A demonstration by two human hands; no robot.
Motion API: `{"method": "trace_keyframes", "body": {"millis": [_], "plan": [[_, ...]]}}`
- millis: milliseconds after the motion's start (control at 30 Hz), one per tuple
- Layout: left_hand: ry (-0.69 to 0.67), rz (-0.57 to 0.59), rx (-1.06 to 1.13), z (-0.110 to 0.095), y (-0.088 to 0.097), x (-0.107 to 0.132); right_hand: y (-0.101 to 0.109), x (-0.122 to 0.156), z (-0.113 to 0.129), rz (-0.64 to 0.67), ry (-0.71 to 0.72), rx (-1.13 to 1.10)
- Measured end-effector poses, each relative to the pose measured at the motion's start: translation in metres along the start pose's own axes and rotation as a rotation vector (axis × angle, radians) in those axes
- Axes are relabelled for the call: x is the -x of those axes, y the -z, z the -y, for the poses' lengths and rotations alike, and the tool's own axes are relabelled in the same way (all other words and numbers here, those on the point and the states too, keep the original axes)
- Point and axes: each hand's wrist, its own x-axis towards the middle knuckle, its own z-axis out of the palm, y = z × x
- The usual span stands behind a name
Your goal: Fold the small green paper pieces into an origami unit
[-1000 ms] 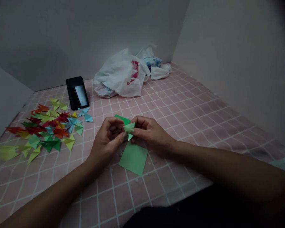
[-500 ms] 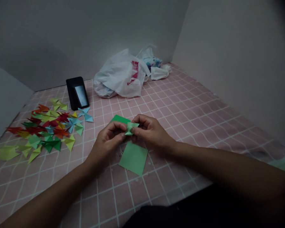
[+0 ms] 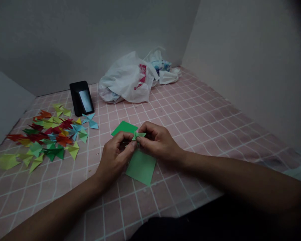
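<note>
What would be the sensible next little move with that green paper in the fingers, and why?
Probably pinch the crease flat. Both the left hand and right hand grip the small folded green piece above the table; its points splay loosely, unlike the flat finished shapes in the pile.

Dim, flat light — soft shadows, dark vignette top right, wide-angle stretch at edges.
</note>
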Motion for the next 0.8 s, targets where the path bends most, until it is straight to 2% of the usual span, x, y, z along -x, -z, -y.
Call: {"method": "trace_keyframes", "body": {"millis": [100, 233, 333, 467, 567, 800], "plan": [[-0.066, -0.040, -0.042, -0.0005, 0.0008, -0.0007, -0.0003, 0.0001, 0.0001, 0.007, -0.001, -0.019], [-0.128, -0.015, -0.106, -0.0020, 0.0016, -0.0030, -0.0001, 0.0000, -0.0008, 0.003, 0.002, -0.029], [-0.170, -0.040, -0.187, -0.0034, 0.0024, -0.0039, -0.0004, 0.0004, -0.0002, 0.002, -0.002, -0.031], [-0.151, -0.058, -0.236, -0.0042, 0.0026, -0.0013, -0.0014, 0.0014, 0.0024, 0.003, -0.002, -0.033], [-0.077, -0.054, -0.162, -0.0029, 0.0006, 0.0017, -0.0020, 0.0017, 0.0035, 0.008, -0.009, -0.041], [0.058, -0.128, 0.208, -0.0024, -0.0067, 0.0020, -0.0018, 0.0023, 0.0040, 0.016, -0.047, -0.058]]}}
